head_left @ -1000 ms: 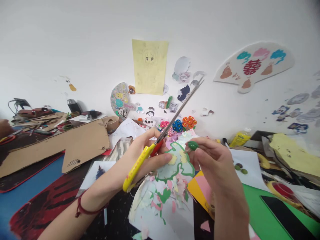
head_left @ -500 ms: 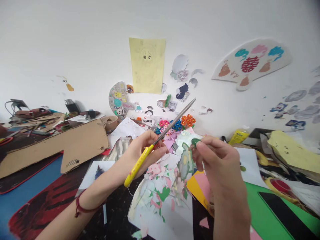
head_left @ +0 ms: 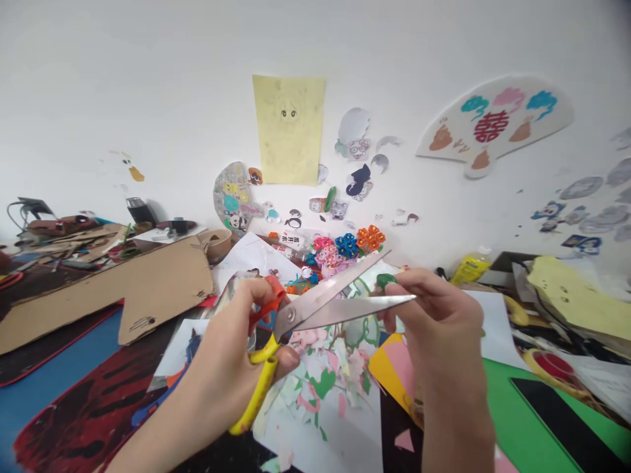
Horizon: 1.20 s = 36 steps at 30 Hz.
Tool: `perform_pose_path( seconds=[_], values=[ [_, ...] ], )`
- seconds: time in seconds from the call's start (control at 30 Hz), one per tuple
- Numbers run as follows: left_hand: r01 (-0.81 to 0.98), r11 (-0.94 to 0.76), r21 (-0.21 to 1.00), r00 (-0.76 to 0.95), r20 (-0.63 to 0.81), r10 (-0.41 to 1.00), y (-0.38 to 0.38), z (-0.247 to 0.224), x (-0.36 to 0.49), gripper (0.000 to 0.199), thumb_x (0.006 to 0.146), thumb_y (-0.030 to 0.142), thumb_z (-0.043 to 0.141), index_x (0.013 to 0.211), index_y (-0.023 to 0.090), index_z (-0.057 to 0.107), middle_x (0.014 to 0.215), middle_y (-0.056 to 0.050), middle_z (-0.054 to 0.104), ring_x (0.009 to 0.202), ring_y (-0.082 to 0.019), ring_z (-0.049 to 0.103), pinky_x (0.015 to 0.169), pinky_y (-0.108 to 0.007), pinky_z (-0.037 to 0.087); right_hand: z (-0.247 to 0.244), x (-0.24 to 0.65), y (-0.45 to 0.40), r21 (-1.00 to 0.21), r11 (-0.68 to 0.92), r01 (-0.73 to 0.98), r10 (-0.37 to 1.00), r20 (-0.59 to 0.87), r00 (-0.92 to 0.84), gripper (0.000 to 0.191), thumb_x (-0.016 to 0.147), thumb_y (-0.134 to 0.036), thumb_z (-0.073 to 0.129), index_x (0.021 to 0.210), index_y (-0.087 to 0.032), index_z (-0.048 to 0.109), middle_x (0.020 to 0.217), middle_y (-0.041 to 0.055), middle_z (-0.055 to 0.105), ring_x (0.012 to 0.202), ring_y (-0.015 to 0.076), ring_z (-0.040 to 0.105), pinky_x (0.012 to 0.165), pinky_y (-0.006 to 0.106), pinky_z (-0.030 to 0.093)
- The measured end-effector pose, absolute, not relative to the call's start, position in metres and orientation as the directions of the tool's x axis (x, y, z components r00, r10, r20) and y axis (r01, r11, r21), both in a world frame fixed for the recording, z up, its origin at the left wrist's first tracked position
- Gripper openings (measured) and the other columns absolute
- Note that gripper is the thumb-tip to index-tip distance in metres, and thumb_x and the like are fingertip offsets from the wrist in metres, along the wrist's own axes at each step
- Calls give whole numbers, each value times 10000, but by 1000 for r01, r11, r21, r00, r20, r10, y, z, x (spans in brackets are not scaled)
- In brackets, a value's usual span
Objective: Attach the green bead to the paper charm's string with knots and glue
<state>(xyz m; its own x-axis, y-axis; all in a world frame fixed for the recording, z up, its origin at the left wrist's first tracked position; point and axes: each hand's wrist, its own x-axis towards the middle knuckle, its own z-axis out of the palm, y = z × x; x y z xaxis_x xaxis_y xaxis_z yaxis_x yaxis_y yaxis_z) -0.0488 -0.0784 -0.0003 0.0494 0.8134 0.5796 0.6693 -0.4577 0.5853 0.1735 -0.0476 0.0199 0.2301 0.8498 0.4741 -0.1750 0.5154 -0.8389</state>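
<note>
My left hand [head_left: 234, 348] grips a pair of scissors [head_left: 315, 309] by its red and yellow handles. The blades are spread apart and point right, reaching close to my other hand. My right hand [head_left: 434, 309] pinches a small dark green paper piece [head_left: 386, 281] between thumb and fingers. Beyond the blades is a pale green paper cut-out [head_left: 362, 332], partly covered by them; whether my right hand also holds it, I cannot tell. Below lies a white sheet [head_left: 340, 440] strewn with pink and green paper scraps [head_left: 323, 382].
Colourful flowers [head_left: 348, 246] stand at the back against the wall. Cardboard [head_left: 167, 282] lies on the left. A black phone [head_left: 566, 420] rests on green paper [head_left: 513, 407] at the right, and a yellow bottle [head_left: 473, 266] stands behind.
The scissors have turned from pointing up to pointing right, and their blades have opened. My left hand has shifted its hold on the handles. My right hand stays nearly in place.
</note>
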Motion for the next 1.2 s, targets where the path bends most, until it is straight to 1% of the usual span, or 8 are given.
perform_pose_path(
  seconds=[0.13,0.27,0.4,0.53,0.67,0.8,1.0,1.2],
  values=[
    [718,-438,541,94,548,831,-78,-3,-65,322,796,371,666,1032,239,492,820,13,601,692,-180,537,639,-285,405,16,177,-44,-805,573,-153,816,545,193,58,760,-239,816,762,-227,759,607,-12,699,433,111,604,359,217,454],
    [652,-423,629,179,414,893,-76,-4,-74,225,846,370,635,921,226,479,679,54,549,603,-143,452,592,-263,329,13,181,-41,-790,602,-118,797,588,137,57,783,-254,811,814,-232,768,615,-10,712,453,122,627,366,220,481],
    [639,-356,681,194,305,932,-75,-1,-77,233,803,303,652,793,215,437,616,74,443,595,-123,345,572,-253,246,12,180,-42,-787,609,-99,792,595,140,76,783,-251,814,841,-241,767,646,-9,723,478,123,638,386,220,501],
    [647,-313,696,189,252,949,-75,4,-79,270,754,290,701,751,207,444,615,77,355,596,-115,302,557,-244,217,11,179,-44,-793,607,-54,787,591,176,98,767,-233,820,853,-246,775,683,-3,732,527,138,664,452,243,567],
    [639,-303,708,214,215,953,-75,4,-79,302,751,344,725,753,206,456,631,72,356,615,-120,302,562,-240,226,11,181,-43,-781,621,-70,782,611,125,99,759,-197,815,838,-243,778,729,8,742,589,139,685,552,253,604],
    [616,-306,725,245,193,950,-73,3,-79,324,763,348,710,744,210,416,636,73,345,613,-118,297,564,-242,228,11,183,-41,-763,637,-113,771,634,64,63,774,-179,786,777,-226,744,847,36,771,671,152,697,559,253,586],
    [628,-281,726,246,157,956,-72,5,-75,394,724,293,736,689,209,353,625,84,283,599,-108,267,552,-241,206,14,181,-46,-813,557,-169,829,558,48,211,761,-186,786,643,-217,614,879,51,769,696,159,662,497,254,511],
    [561,-247,790,283,98,954,-72,7,-72,430,738,329,740,694,213,328,633,82,307,591,-105,384,556,-228,257,17,179,-49,-827,519,-216,851,523,42,214,739,-180,793,648,-217,603,870,43,770,704,159,664,533,270,539]
  ],
)
